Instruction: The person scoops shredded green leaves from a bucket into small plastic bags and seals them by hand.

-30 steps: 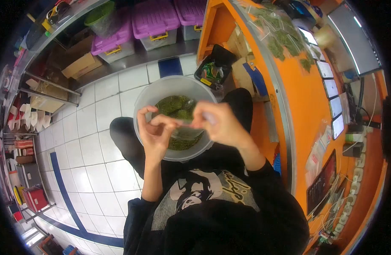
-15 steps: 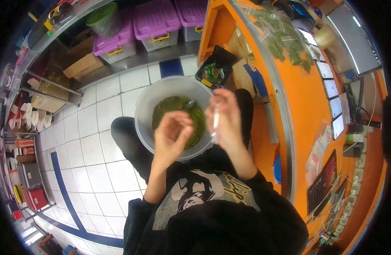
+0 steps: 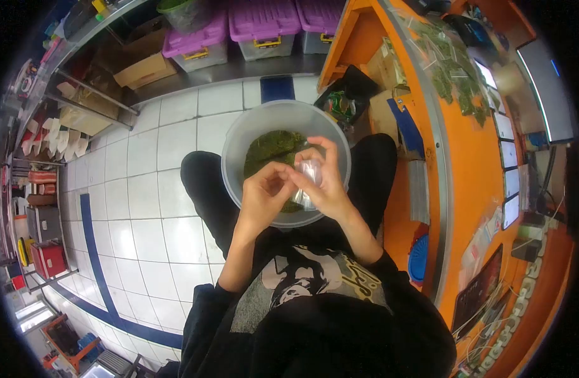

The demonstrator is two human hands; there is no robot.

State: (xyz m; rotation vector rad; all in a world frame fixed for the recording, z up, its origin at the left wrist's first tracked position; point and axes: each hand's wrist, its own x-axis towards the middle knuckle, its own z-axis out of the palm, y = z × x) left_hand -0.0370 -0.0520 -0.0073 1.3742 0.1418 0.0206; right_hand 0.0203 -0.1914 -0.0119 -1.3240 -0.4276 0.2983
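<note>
Over a translucent round tub (image 3: pixel 234 135), both hands meet at a small clear plastic bag (image 3: pixel 308 183). My right hand (image 3: pixel 330 189) holds the bag between thumb and fingers, with the index finger raised. The thumb and fingertips of my left hand (image 3: pixel 264 195) are pinched together at the bag's left edge. Dark green, finely broken leafy material (image 3: pixel 264 148) lies in the tub below, partly hidden by my hands. The tub stands between my knees.
On my right is an orange counter (image 3: pixel 469 148) with several filled clear bags (image 3: pixel 450 69), phones and a keyboard. A black crate (image 3: pixel 346 101) stands beyond the tub. Purple-lidded bins (image 3: pixel 264 22) line the back shelf. White floor tiles (image 3: pixel 141 176) lie to the left.
My left hand, apart from the bag before, has come to it and pinches its edge. The right hand has turned the bag toward the left hand. The whole view has shifted slightly.
</note>
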